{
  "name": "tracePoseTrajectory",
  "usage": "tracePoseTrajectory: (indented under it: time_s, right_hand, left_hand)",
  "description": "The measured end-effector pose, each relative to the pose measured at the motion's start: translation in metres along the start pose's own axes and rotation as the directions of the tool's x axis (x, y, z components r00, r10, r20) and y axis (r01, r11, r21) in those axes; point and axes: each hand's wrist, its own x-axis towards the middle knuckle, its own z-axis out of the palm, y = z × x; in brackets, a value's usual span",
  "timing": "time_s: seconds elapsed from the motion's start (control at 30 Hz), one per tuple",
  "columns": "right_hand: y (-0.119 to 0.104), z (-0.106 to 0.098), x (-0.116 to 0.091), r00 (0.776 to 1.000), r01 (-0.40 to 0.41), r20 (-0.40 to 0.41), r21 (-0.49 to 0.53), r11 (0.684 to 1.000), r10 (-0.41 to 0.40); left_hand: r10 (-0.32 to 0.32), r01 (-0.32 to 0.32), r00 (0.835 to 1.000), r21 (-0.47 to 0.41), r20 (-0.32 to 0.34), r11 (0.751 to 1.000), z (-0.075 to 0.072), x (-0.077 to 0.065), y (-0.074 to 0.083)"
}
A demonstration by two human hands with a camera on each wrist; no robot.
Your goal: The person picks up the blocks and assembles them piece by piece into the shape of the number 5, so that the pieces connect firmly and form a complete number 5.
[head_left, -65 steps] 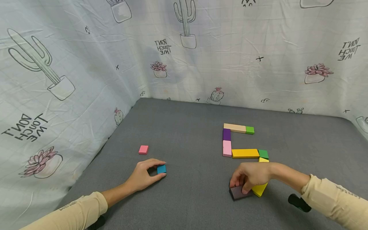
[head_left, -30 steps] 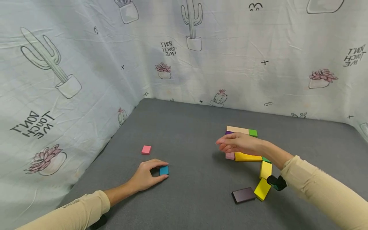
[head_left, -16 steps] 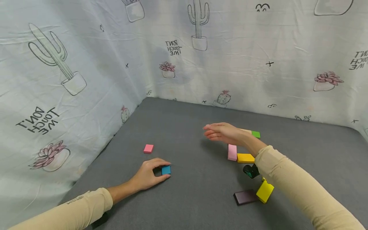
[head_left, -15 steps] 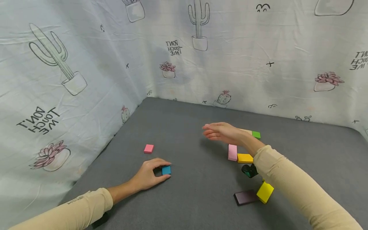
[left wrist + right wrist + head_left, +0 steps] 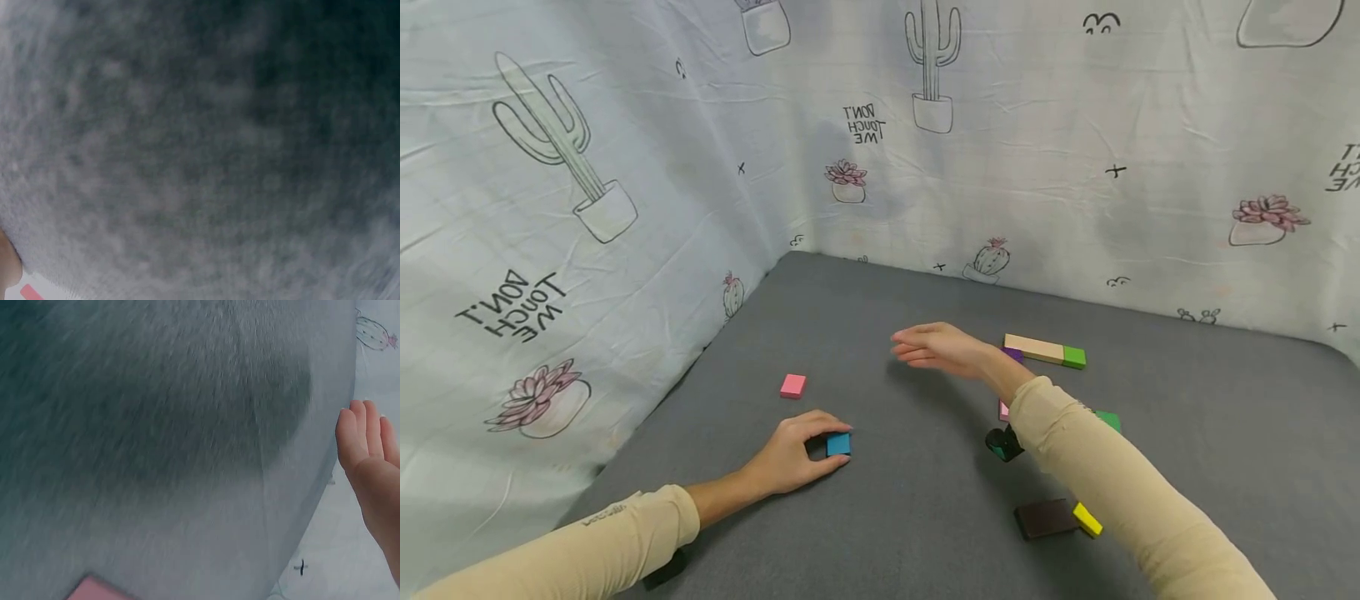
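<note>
My left hand [image 5: 801, 454] rests on the grey table and holds a small blue block [image 5: 838, 443] between thumb and forefinger. Just beyond it lies a flat pink-red block [image 5: 793, 386]. Over the middle of the table hovers my right hand [image 5: 940, 346], fingers extended and holding nothing, its shadow on the cloth below. The right wrist view also shows this hand [image 5: 372, 456] with straight fingers. In the left wrist view only a sliver of the left hand [image 5: 7, 262] appears at the lower left edge.
Right of centre runs a row of blocks: beige [image 5: 1033, 348], light green [image 5: 1074, 357], purple [image 5: 1013, 354], green [image 5: 1108, 420], yellow [image 5: 1087, 519] and dark brown [image 5: 1047, 519]. My right sleeve [image 5: 1097, 467] covers part of it. A printed curtain [image 5: 1030, 150] stands behind the table.
My right hand has let go of the dark brown block, risen, and moved left and away over the table, its fingers straightening. The left hand keeps holding the blue block; the camera view has shifted slightly.
</note>
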Motion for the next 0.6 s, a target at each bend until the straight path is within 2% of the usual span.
tracePoseTrajectory:
  time_s: [0.3, 0.47, 0.6]
  right_hand:
    - [0.007, 0.028, 0.028, 0.999, 0.010, -0.035, -0.058, 0.998, -0.012]
    - [0.012, 0.048, 0.044, 0.997, 0.052, -0.055, -0.097, 0.994, -0.058]
    - [0.017, 0.064, 0.053, 0.993, 0.066, -0.085, -0.179, 0.982, -0.083]
  left_hand:
    - [-0.022, 0.022, 1.000, -0.014, 0.015, 1.000, 0.000, -0.001, -0.002]
    - [0.004, -0.004, 1.000, -0.021, 0.000, 1.000, -0.001, -0.001, -0.002]
    - [0.014, -0.014, 1.000, 0.000, -0.005, 1.000, -0.001, -0.001, -0.001]
